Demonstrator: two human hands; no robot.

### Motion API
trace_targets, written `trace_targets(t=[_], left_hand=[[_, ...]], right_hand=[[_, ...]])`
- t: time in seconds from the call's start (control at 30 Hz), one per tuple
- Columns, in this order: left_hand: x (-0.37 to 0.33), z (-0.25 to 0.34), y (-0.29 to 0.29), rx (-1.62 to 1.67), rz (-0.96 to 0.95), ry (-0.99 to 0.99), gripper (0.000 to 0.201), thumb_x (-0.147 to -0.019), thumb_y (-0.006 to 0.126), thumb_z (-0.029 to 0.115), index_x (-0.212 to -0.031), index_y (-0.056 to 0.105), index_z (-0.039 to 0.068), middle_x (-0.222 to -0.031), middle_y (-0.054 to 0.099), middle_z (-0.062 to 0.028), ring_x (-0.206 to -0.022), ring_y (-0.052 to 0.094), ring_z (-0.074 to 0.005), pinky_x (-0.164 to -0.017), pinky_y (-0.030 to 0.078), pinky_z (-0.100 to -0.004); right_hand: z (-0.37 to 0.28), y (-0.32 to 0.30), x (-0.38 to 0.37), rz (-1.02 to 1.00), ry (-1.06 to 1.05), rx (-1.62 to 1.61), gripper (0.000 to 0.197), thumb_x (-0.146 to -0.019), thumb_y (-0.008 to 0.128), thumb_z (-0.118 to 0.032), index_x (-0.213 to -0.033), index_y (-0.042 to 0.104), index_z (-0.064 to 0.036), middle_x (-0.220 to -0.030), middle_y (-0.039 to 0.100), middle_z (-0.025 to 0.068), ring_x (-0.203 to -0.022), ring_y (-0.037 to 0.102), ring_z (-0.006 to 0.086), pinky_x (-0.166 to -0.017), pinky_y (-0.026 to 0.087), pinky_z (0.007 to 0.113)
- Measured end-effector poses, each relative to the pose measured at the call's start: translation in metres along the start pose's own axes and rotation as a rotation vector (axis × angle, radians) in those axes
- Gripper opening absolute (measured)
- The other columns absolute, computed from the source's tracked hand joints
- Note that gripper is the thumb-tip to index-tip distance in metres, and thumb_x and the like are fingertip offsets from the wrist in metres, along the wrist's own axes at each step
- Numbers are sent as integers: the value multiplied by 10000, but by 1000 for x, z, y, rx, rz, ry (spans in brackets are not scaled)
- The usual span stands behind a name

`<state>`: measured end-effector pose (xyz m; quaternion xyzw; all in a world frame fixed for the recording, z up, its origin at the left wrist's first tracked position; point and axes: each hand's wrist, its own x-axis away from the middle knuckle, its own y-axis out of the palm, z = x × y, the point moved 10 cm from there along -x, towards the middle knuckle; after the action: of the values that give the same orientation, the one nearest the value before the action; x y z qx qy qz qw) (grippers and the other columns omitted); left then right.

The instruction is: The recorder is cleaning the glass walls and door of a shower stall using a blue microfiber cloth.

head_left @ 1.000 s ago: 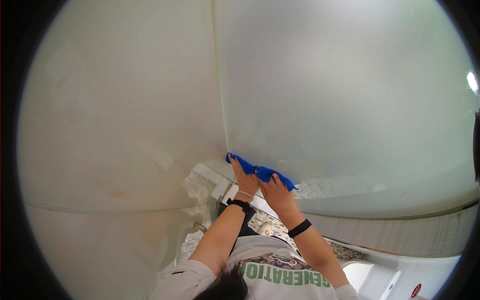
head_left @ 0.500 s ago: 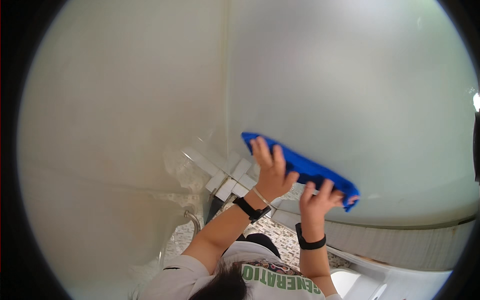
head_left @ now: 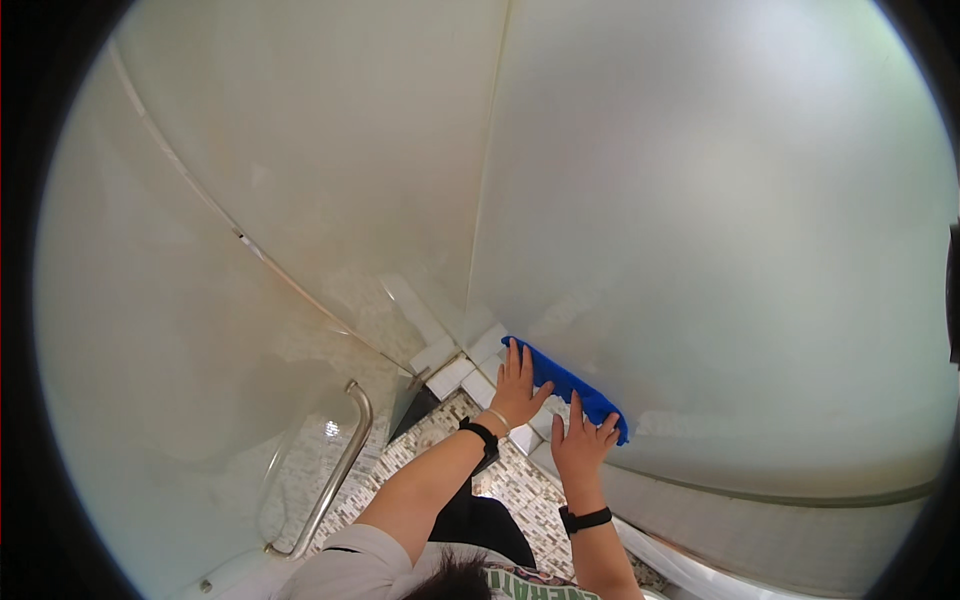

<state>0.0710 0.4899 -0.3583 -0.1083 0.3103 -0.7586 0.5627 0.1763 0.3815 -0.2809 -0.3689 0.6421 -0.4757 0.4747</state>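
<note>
Two hands lie on one blue cloth, which slants across the view at about four to five o'clock from its centre, seemingly against the frosted panel. Compared with half a second ago, the cloth sits lower on that panel, so the work now appears to be close to its foot. The left hand, nearer five-thirty, has its fingers straight and spread, thumb wide, at the cloth's upper end; the right hand, at five, also keeps its fingers fanned, tips on the lower part. Neither fist closes. Just beyond, at half past four, a pale ledge likely limits further downward travel, and white tiles crowd the corner near six-thirty. The metal handle, at seven, stands well apart from both hands.
</note>
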Motion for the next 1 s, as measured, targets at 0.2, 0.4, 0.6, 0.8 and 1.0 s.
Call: trace_targets(t=[0.2, 0.4, 0.6, 0.8, 1.0], left_hand=[[-63, 70, -89, 106, 461, 323, 960, -853, 579, 507, -1469, 92, -45, -1481, -33, -391, -1361, 34, -576, -1072, 85, -638], [-90, 76, -155, 4, 774, 555, 967, -799, 523, 677, -1419, 291, -28, -1493, 98, -362, -1360, 88, -566, -1056, 81, -663], [-77, -12, -108, -42, 815, 572, 947, -790, 542, 661, -1397, 322, -31, -1487, 143, -355, -1352, 163, -550, -1070, 124, -638], [-66, -47, -37, -68, 796, 611, 913, -787, 590, 581, -1394, 317, -44, -1488, 154, -348, -1350, 173, -550, -1066, 139, -640], [-43, -67, 58, -105, 652, 433, 866, -775, 594, 303, -1440, 170, -54, -1489, 42, -371, -1361, 35, -570, -1063, 73, -663]], right_hand=[[-38, -56, -36, 438, -148, 207, 505, -902, 524, -397, -1331, 523, -132, -1362, 328, 335, -1326, 4, 611, -990, -22, 734], [-87, -79, -83, 662, -122, 140, 492, -911, 529, -357, -1351, 508, -138, -1471, 175, 355, -1347, -84, 592, -986, -95, 712], [-96, 25, -68, 586, -46, 154, 318, -796, 666, -330, -1102, 665, -245, -970, 558, 111, -1025, 427, 440, -1001, 132, 662], [-56, 67, -50, 639, -47, 177, 335, -786, 671, -340, -1118, 656, -302, -1040, 555, 38, -1006, 421, 391, -787, 312, 535], [23, 137, -11, 482, -41, -30, 495, -809, 653, -383, -1279, 574, -247, -1242, 528, 152, -1225, 297, 579, -927, 228, 699]])
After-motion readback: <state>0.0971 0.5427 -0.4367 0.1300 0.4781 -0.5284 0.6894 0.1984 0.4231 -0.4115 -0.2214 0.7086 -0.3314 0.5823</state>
